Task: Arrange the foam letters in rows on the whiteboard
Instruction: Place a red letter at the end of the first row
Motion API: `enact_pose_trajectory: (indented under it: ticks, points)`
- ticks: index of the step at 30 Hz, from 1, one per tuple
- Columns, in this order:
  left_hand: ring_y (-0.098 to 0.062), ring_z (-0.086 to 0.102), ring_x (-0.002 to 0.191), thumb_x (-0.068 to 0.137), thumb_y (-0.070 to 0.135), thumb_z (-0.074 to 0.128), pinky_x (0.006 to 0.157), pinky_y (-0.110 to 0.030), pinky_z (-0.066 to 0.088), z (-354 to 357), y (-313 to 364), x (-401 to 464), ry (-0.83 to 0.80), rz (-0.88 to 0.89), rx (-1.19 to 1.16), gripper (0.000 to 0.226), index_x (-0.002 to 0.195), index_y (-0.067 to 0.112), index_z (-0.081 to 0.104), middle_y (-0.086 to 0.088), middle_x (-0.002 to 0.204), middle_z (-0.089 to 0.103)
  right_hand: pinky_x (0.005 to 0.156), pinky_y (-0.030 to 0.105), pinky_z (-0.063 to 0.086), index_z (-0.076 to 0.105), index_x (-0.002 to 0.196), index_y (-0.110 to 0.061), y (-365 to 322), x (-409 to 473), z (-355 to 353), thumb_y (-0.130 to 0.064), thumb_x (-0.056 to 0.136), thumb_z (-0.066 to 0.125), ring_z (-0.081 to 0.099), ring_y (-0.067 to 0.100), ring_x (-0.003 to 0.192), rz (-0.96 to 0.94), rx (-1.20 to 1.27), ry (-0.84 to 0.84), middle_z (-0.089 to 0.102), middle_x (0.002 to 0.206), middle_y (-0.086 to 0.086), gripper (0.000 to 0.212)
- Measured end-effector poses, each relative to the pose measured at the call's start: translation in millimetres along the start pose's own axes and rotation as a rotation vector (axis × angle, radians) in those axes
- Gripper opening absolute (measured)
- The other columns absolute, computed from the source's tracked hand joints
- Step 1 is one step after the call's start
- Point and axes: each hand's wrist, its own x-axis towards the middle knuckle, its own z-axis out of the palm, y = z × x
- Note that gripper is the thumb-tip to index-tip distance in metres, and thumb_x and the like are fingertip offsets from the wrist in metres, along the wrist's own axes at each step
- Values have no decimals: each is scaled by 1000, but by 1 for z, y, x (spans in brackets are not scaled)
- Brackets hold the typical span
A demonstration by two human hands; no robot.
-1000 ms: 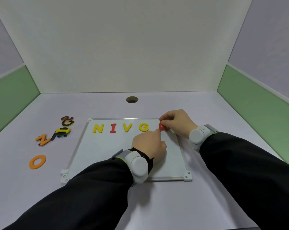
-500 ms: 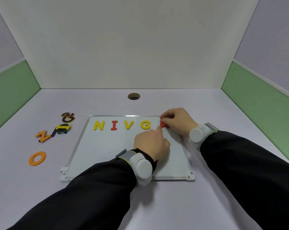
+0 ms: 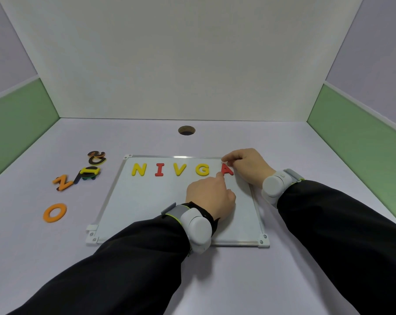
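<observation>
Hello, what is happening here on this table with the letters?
A person is lining up foam letters on a white rectangular whiteboard. The top row reads N, I, V, G, then a red foam letter A at its right end. The left hand touches the A with a fingertip; the right hand pinches its top. More foam letters lie on the table left of the board.

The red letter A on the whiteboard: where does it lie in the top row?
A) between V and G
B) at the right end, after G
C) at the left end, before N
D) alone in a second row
B: the red letter A lies just right of the yellow G, closing the top row N I V G A on the whiteboard.
</observation>
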Motion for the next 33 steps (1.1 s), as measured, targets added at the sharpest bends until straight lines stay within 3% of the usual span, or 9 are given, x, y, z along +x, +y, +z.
enact_pose_trajectory:
  ticks: [9, 13, 18, 24, 29, 33]
  points:
    - [-24, 52, 71, 95, 35, 37, 61, -32, 37, 1, 1, 0, -7, -15, -10, 45, 135, 15, 42, 0, 81, 53, 95, 32, 51, 77, 104, -7, -2, -4, 0, 10, 84, 38, 65, 25, 105, -15, -54, -2, 73, 106, 12, 47]
    - [-26, 55, 72, 97, 33, 35, 59, -31, 35, 1, 0, -5, 33, 48, 6, 55, 149, 19, 26, -2, 81, 56, 88, 27, 53, 76, 107, -9, -6, -7, -2, 7, 84, 47, 66, 20, 97, -18, -62, -24, 73, 104, 7, 40]
    - [-28, 52, 73, 99, 34, 32, 62, -33, 34, 0, -1, -6, 36, 81, 50, 39, 133, 17, 43, -5, 86, 56, 76, 15, 48, 74, 113, -17, -6, -6, -12, 0, 83, 60, 65, 10, 87, -22, -126, -133, 71, 101, 0, 37]
    - [-30, 62, 89, 99, 37, 33, 65, -34, 37, 0, 0, -6, 13, 78, 59, 45, 139, 19, 41, -7, 100, 63, 88, 24, 52, 73, 115, -16, -8, -9, -14, 0, 79, 62, 67, 17, 96, -68, -193, -148, 71, 104, 2, 41]
    - [-28, 60, 85, 98, 37, 33, 65, -34, 37, 0, 1, -5, -1, 67, 55, 41, 132, 17, 44, -6, 97, 62, 76, 18, 50, 74, 111, -16, -6, -10, -14, 0, 76, 65, 64, 13, 83, -81, -206, -133, 71, 100, 3, 39]
    - [-28, 61, 86, 98, 37, 33, 66, -35, 38, 0, 1, -6, 0, 58, 51, 40, 131, 17, 45, -6, 98, 63, 78, 17, 51, 74, 110, -16, -5, -10, -13, -1, 76, 67, 64, 12, 84, -81, -201, -120, 71, 98, 1, 39]
